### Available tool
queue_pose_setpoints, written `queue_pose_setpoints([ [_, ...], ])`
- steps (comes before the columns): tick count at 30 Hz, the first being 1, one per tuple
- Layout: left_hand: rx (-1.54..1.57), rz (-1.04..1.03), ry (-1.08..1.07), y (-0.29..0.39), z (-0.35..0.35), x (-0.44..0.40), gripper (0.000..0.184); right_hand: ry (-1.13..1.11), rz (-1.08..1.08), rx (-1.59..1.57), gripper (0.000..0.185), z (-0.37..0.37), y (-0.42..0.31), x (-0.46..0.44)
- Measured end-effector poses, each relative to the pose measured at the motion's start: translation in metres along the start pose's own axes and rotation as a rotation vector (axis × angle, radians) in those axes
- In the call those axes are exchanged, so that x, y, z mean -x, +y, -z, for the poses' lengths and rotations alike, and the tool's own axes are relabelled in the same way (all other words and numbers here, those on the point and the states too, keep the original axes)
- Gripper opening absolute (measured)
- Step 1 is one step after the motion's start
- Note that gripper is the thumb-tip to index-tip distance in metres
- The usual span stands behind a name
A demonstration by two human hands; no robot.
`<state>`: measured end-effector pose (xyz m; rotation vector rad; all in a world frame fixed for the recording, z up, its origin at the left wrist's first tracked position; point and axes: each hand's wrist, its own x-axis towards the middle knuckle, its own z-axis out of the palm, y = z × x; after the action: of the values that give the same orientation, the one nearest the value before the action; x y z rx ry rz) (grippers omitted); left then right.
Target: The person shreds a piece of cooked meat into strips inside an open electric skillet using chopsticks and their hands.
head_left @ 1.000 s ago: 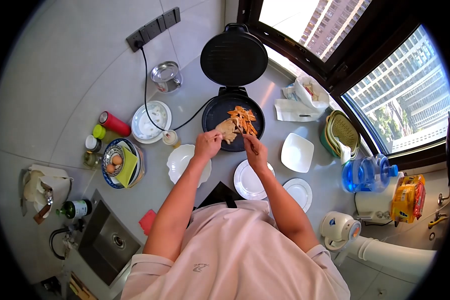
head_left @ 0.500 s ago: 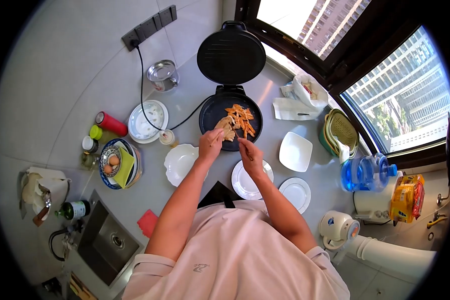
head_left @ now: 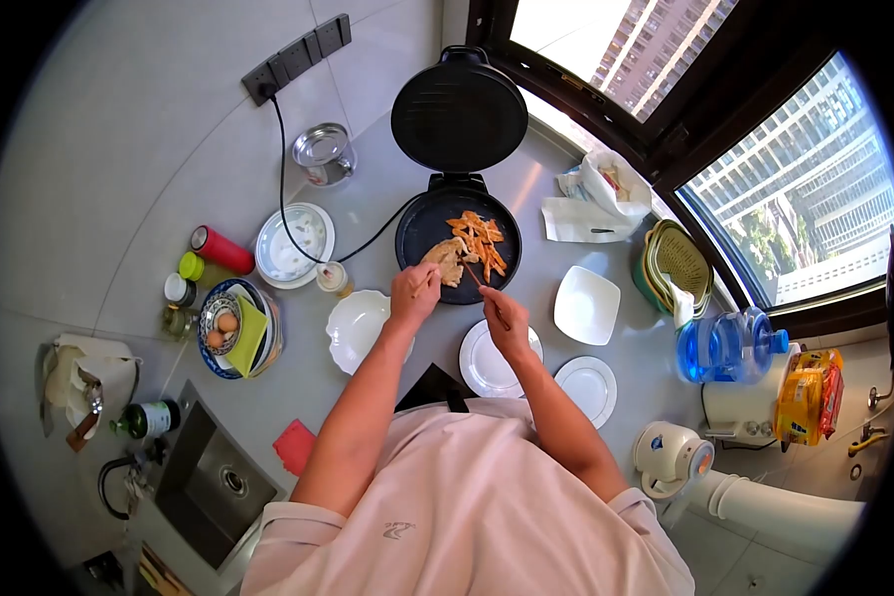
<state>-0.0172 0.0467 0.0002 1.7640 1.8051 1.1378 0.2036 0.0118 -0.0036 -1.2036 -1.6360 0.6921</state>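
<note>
A round black electric pan [head_left: 422, 223] lies open on the grey counter, its lid [head_left: 459, 111] raised behind. Inside it, orange-brown strips of food [head_left: 480, 238] lie at the right, and a larger pale brown piece [head_left: 446, 257] lies to their left. My left hand [head_left: 415, 294] is closed at the pan's front edge around a thin light stick, perhaps a chopstick. Closed around a thin dark utensil, my right hand [head_left: 507, 320] is at the front right of the pan. The utensil's tip reaches the pale brown piece.
Near me are a scalloped white bowl [head_left: 356, 330], white plates [head_left: 490, 372], [head_left: 587, 390] and a square bowl [head_left: 587, 305]. A power cord [head_left: 282, 179] crosses a plate [head_left: 295, 245] at the left. A water jug [head_left: 722, 348] lies at the right, a sink [head_left: 214, 487] at lower left.
My hands have shifted slightly around the pan's front edge, and the right hand has moved a little lower and rightward from its earlier position. The pale brown piece has changed shape slightly.
</note>
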Motion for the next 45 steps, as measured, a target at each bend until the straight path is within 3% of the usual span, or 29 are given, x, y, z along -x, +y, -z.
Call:
queue_pose_setpoints([
  [20, 0.107, -0.019, 0.106, 0.004, 0.001, 0.007, 0.011, 0.047, -0.033, 0.143, 0.022, 0.006, -0.031, -0.004],
  [24, 0.098, -0.029, 0.113, 0.0, 0.006, 0.019, 0.012, 0.02, -0.042, -0.007, 0.023, -0.009, -0.031, 0.015],
  [30, 0.036, -0.045, 0.028, -0.01, 0.009, 0.021, 0.014, -0.02, 0.104, 0.056, 0.025, -0.013, -0.024, 0.02],
  [36, -0.003, -0.045, 0.023, -0.01, 0.015, 0.021, 0.013, -0.023, -0.086, 0.096, 0.025, 0.001, -0.018, 0.018],
  [42, 0.009, -0.052, 0.078, 0.0, 0.012, 0.022, 0.015, 0.106, 0.154, 0.041, 0.023, -0.016, -0.03, 0.014],
  [45, 0.025, -0.097, 0.11, 0.004, 0.011, 0.015, 0.015, -0.039, 0.067, 0.002, 0.023, -0.02, -0.024, 0.012],
])
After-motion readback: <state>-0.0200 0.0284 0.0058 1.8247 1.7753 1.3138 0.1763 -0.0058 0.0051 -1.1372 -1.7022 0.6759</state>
